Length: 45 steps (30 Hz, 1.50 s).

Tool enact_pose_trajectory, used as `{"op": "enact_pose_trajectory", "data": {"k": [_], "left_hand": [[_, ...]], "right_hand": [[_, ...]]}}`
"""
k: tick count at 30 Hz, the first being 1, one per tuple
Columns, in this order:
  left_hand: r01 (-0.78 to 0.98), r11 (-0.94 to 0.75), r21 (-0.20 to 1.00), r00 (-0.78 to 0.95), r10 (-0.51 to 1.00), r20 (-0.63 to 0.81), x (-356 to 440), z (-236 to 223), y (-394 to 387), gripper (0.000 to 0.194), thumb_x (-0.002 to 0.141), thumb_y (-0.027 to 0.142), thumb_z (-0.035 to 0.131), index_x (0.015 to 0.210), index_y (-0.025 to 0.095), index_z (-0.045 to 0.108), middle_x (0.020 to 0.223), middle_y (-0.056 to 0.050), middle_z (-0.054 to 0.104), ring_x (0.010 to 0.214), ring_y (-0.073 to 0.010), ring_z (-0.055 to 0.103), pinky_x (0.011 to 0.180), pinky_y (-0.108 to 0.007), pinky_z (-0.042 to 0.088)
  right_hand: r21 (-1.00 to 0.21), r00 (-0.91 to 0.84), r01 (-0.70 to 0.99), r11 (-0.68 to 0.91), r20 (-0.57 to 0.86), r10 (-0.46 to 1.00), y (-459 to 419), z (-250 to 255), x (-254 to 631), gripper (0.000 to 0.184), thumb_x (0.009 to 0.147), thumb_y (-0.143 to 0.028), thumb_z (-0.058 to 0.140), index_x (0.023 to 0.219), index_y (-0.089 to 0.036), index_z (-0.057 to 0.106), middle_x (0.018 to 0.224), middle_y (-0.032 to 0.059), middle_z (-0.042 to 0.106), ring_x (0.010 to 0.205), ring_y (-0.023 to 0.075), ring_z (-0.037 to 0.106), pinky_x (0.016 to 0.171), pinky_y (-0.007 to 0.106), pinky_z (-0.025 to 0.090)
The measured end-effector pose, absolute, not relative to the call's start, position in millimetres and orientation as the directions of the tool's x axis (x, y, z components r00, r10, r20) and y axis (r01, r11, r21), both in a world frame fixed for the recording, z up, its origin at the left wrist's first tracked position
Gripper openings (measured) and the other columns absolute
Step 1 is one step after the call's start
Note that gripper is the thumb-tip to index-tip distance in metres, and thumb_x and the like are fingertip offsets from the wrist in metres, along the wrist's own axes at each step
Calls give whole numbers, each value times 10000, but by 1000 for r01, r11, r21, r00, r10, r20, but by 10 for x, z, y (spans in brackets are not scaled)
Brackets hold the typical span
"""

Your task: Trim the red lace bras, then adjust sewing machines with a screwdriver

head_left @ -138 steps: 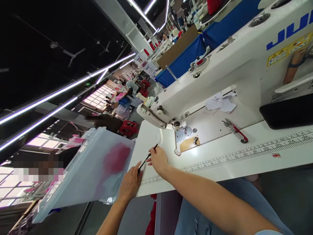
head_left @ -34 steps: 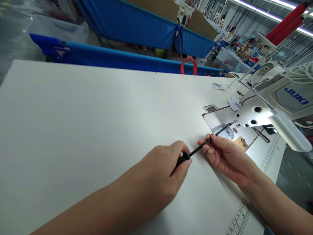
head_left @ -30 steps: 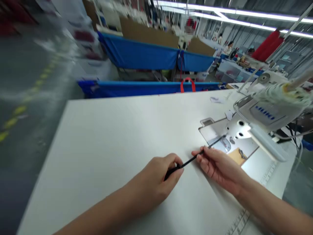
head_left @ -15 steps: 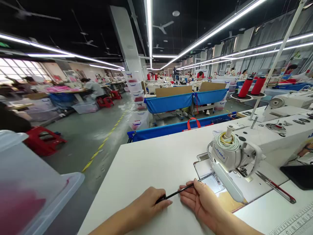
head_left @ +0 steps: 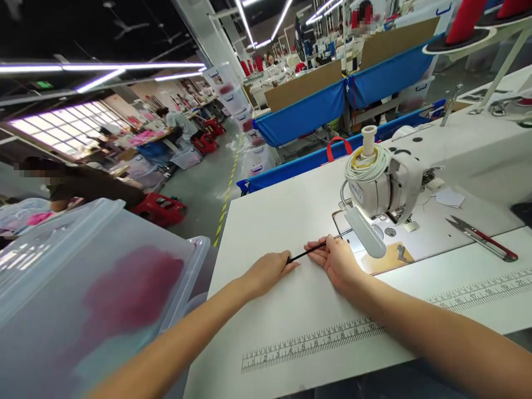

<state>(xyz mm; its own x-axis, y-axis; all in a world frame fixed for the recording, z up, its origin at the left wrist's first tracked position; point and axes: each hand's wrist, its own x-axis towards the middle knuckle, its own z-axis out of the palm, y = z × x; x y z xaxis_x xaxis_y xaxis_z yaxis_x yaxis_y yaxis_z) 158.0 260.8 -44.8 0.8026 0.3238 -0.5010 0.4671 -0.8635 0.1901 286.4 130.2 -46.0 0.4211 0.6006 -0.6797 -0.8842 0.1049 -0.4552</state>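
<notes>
My left hand point(head_left: 269, 271) is closed on one end of a thin, straight black rod-like piece point(head_left: 306, 253); its exact kind I cannot make out. My right hand point(head_left: 334, 257), palm turned up, pinches the same piece between thumb and forefinger, the other fingers loosely extended. Past the right fingertips a thin greyish length points toward the sewing machine head point(head_left: 369, 191). Both hands are over the white table point(head_left: 266, 221), left of the machine's lit lamp bar point(head_left: 366, 231). Red-handled thread snips point(head_left: 484, 239) lie right of the machine head.
A printed ruler scale point(head_left: 307, 346) runs along the table's front. At left stands a translucent plastic bin point(head_left: 137, 299) with reddish contents. A blue cloth trough point(head_left: 291, 176) borders the table's far edge. Red thread cones point(head_left: 465, 22) stand at upper right. A person point(head_left: 95, 185) sits beyond the bin.
My view has tilted and turned downward, so the ruler scale and more of the bin show. Both hands still hold the black piece, with little visible change in grip.
</notes>
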Motion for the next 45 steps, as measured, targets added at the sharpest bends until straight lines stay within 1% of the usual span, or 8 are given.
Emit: {"op": "enact_pose_trajectory", "data": {"k": [18,20,28,32,34,39,41,45], "left_hand": [[510,-833,-212,664,538,-519,1618,-484,2363,289,1003,376,267,962,177,473,947,-148,712,832,-291,694,660,-336,443],[505,-844,-178,666,513,-542,1626,-461,2376,282,1003,367,259,960,182,468,933,-140,710,835,-285,691,670,-335,439],[541,-828,149,753,398,-524,1598,-368,2522,329,960,474,314,901,206,497,774,-47,635,721,-221,595,637,-313,388],[625,-625,467,733,265,-626,1593,-235,2690,392,886,576,483,871,193,564,687,1,589,644,-154,556,590,-262,389],[673,-501,544,682,135,-719,1597,-181,2807,430,851,602,543,808,177,594,642,-3,592,610,-136,548,555,-242,383],[754,-237,612,587,-175,-790,1628,-223,2994,541,798,686,570,779,149,625,512,7,521,445,-104,482,456,-236,377],[793,-138,593,548,-265,-794,1639,-287,2995,534,773,691,605,729,160,582,488,37,445,380,-74,404,377,-213,314],[838,-5,546,526,-263,-809,1619,-388,2927,563,754,692,630,626,189,413,488,83,308,353,-11,185,311,-152,121]], "right_hand": [[-385,376,-917,109,-738,560,1314,-459,2877,302,945,-67,384,690,-203,471,573,15,634,646,137,677,731,261,546],[-384,372,-918,103,-740,561,1311,-456,2887,314,958,-63,362,696,-202,465,565,12,629,629,133,673,721,260,547],[-418,377,-905,73,-712,592,1305,-484,2902,326,1033,-146,331,740,-191,465,601,30,635,625,136,667,700,259,557],[-459,399,-886,66,-682,613,1289,-499,2902,311,1038,-155,330,765,-182,476,649,46,645,647,142,674,716,269,568],[-482,415,-873,68,-664,622,1278,-507,2902,297,1036,-152,329,782,-176,482,668,57,651,652,153,680,733,291,577],[-519,438,-851,78,-620,650,1257,-515,2904,293,1031,-140,340,778,-172,483,680,70,655,665,164,693,752,305,595],[-530,445,-844,79,-611,654,1257,-522,2908,298,1032,-138,338,774,-169,485,683,73,655,666,165,697,740,298,601],[-555,468,-829,75,-613,637,1273,-551,2909,252,1030,-128,333,832,-156,486,710,67,658,660,172,706,691,298,613]]}}
